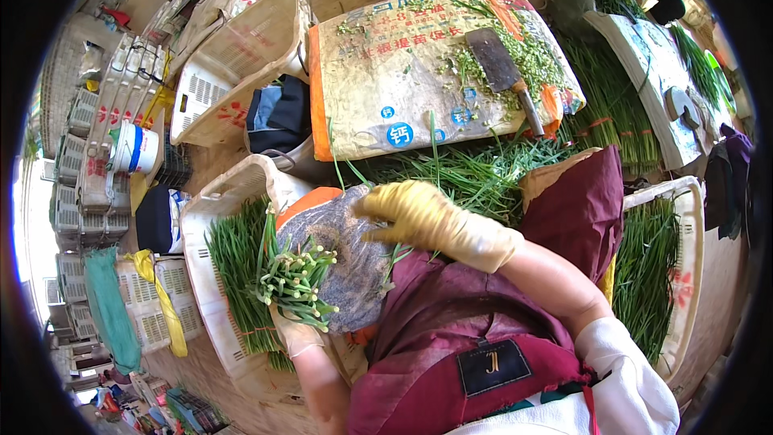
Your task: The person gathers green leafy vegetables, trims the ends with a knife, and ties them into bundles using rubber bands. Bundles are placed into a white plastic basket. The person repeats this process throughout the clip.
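My left hand, in a pale glove, holds a thick bunch of green stalks, cut ends up, above a white plastic crate of bundled greens. Its fingers are mostly hidden behind the stalks. My right hand, in a blurred yellow rubber glove, is raised over my lap beside a grey cloth, fingers apart and nothing seen in it. Farther forward, a cleaver with a wooden handle lies among chopped stem bits on a sack-covered block. Loose green leaves lie between the block and me.
Another crate of greens stands at the right. An empty-looking crate and a bucket with dark cloth are at the upper left. Banded greens and a white board lie at the upper right.
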Motion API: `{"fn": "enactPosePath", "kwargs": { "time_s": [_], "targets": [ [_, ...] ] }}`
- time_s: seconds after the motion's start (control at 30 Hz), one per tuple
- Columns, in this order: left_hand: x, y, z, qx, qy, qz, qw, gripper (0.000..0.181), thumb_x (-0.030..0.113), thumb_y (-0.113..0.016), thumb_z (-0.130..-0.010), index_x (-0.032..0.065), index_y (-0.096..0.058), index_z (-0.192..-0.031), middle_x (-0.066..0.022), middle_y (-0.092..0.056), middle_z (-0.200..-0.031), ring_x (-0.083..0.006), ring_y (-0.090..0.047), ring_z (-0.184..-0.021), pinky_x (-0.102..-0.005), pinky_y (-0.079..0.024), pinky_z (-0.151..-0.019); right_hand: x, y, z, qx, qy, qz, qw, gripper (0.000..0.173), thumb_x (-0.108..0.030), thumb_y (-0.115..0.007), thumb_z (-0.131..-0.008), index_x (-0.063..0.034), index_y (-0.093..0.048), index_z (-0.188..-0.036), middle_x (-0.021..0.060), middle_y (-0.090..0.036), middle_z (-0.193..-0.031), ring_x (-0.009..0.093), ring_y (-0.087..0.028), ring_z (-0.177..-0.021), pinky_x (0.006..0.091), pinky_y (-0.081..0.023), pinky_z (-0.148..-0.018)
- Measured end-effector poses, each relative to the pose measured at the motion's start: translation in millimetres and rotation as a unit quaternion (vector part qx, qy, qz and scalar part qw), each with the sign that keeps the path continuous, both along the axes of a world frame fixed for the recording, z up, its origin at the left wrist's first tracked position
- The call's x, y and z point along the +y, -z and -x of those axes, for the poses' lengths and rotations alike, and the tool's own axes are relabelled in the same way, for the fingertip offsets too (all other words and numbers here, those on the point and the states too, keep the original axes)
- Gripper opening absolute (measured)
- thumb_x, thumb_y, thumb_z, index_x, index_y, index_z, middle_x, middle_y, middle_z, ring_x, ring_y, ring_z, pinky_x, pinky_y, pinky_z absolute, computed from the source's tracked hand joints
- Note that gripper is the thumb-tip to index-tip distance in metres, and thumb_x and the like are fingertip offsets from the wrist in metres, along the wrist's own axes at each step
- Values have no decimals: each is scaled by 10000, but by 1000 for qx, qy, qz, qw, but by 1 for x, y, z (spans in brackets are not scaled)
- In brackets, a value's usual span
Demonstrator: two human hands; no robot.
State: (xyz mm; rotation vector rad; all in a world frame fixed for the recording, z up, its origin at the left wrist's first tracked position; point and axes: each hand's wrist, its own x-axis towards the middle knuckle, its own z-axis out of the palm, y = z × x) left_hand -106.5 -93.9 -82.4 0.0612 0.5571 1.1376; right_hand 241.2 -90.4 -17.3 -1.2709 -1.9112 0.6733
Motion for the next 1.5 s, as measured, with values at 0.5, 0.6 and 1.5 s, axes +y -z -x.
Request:
{"fn": "enactPosePath", "kwargs": {
  "time_s": [0.5, 0.6, 1.5],
  "targets": [
    [8, 8, 3, -72, -25, -6, 997, 565, 409, -444, -860, 0, -469, -1249, -299, -389, -1316, -538, -379, -1161, -728, -245, -933, -23, 25, -20, 475, 160, 216, 838, 191, -168, -540, -906, -12, -629, -840, 53, -630, -667, 123, -581, -564, 251, -456, -593],
    [24, 17, 12, 68, -35, 18, 997, 473, 334, -560, -795, 28, -566, -1156, -253, -520, -1209, -477, -451, -1124, -718, -297, -912, -34, 42, -61, -123, 148, 235, 953, 108, -149, -563, -843, -75, -633, -880, 108, -638, -755, 192, -616, -649, 298, -485, -639],
    [31, 8, 5, 248, -112, 95, 958, 543, 450, -463, -856, 47, -515, -1215, -177, -558, -1179, -361, -562, -1015, -545, -474, -865, -10, -37, -24, 543, -14, 364, 757, 375, -350, -619, -854, -10, -623, -697, 62, -593, -567, 126, -512, -405, 261, -484, -545]
  ]
}}
